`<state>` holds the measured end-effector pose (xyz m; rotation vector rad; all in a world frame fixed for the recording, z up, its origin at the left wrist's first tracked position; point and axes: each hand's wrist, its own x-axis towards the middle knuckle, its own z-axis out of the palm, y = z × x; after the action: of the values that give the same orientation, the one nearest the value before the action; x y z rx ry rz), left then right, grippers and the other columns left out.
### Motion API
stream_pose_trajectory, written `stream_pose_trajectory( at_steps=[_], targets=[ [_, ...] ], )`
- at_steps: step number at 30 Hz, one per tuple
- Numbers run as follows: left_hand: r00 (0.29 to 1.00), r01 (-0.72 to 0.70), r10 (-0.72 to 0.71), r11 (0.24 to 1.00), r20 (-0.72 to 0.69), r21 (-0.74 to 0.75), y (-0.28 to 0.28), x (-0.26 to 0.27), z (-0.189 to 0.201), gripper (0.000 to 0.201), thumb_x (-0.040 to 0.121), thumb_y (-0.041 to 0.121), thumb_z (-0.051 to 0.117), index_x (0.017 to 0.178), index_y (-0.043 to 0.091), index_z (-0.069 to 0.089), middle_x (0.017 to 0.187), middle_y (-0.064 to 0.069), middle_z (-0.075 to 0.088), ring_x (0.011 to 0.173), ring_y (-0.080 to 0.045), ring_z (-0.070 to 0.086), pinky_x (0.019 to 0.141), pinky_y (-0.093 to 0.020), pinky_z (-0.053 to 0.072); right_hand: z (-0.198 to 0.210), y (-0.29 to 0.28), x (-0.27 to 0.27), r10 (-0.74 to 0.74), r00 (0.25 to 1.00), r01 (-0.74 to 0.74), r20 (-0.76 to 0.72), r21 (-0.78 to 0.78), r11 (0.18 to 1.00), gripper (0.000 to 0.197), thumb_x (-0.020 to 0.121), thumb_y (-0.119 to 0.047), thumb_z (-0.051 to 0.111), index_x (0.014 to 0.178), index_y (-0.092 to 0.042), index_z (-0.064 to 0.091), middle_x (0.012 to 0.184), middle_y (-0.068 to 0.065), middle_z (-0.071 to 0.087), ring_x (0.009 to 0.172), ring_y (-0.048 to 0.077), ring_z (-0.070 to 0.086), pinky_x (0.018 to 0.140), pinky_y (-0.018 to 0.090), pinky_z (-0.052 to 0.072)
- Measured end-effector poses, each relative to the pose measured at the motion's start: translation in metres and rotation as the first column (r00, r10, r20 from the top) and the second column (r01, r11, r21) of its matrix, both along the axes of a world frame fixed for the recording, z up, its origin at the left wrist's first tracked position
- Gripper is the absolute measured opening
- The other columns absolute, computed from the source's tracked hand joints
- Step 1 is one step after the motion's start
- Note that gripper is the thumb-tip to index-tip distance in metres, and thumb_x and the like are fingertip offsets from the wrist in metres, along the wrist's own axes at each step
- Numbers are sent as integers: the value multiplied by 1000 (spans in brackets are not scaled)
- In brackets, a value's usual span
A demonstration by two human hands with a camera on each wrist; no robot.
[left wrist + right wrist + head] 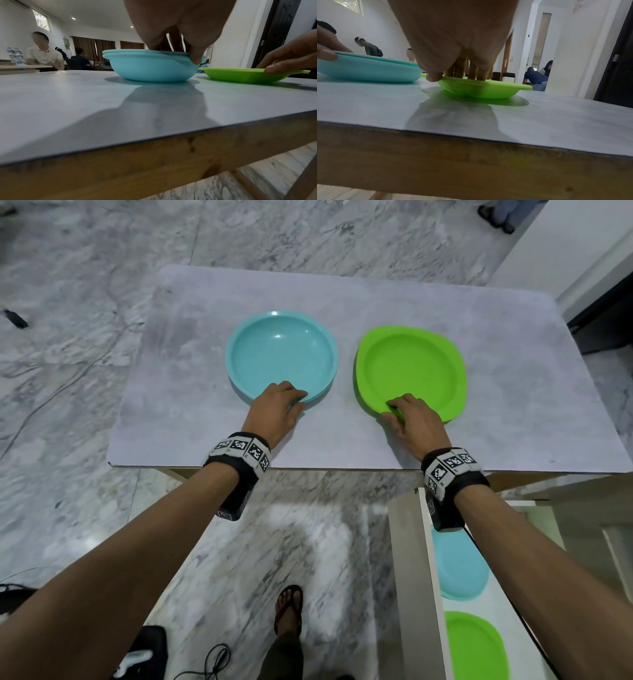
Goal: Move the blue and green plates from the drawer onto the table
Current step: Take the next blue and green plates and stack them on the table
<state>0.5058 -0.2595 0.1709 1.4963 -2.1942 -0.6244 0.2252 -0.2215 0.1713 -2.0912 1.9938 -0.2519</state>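
We have both hands on the grey, stone-patterned table top (205, 412), each at the near rim of a stack. Our left hand (275, 410) pinches the round, pale blue plastic plates (279, 354): in the left wrist view the fingers (175, 39) curl down over the rim into the bowl of the top plate while the thumb presses the rim's outer edge, and two nested rims show beneath it, so this is a stack and not a single plate. Our right hand (416, 424) pinches the bright green, rounded-square plastic plate (411, 368) the same way, fingers on top of the rim, thumb at its edge nearest the left hand. Whether the green one is single or stacked we cannot tell.

Both stacks sit flat on the table, just ahead of our knuckles, side by side and apart. Below and behind our right wrist the white drawer (407, 542) stands open, with another blue plate (459, 566) and another green plate (476, 648) inside, so we judge the task part done.

The step in hand looks like the release. To do it well we would let the thumbs go first, lift the fingers straight up off the rims so light plastic does not tip or skid, check the blue rims sit nested evenly, then draw both hands back toward the drawer without brushing the near edges.
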Motion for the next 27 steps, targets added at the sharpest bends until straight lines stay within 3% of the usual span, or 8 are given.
stream_pose_trajectory(
  at_steps=[18, 23, 27],
  targets=[
    [1000, -11, 11, 1000, 10, -6, 14, 4, 0, 28, 91, 21, 55, 116, 12, 64, 103, -11, 66, 97, -30, 56, 79, -35, 43, 1, 19, -6, 41, 999, -42, -20, -12, 999, 35, 94, -32, 51, 120, -9, 57, 113, 13, 61, 101, 34, 56, 76, 40, 46],
    [997, 37, -30, 995, 76, -90, 18, -5, 8, 51, 82, 33, 65, 130, 19, 54, 118, -12, 60, 109, -32, 53, 92, -40, 41, 5, 28, -10, 10, 1000, -10, -1, -37, 999, 56, 92, -38, 55, 140, -12, 41, 123, 16, 58, 109, 35, 53, 89, 43, 44],
    [990, 138, -133, 984, 46, -117, 30, -51, 24, 64, 79, 42, 65, 136, 21, 46, 129, -12, 54, 119, -31, 48, 98, -42, 42, 17, 53, -27, -50, 999, 52, 17, -94, 994, 66, 91, -44, 53, 146, -13, 31, 130, 16, 54, 116, 34, 49, 97, 43, 40]
  ],
)
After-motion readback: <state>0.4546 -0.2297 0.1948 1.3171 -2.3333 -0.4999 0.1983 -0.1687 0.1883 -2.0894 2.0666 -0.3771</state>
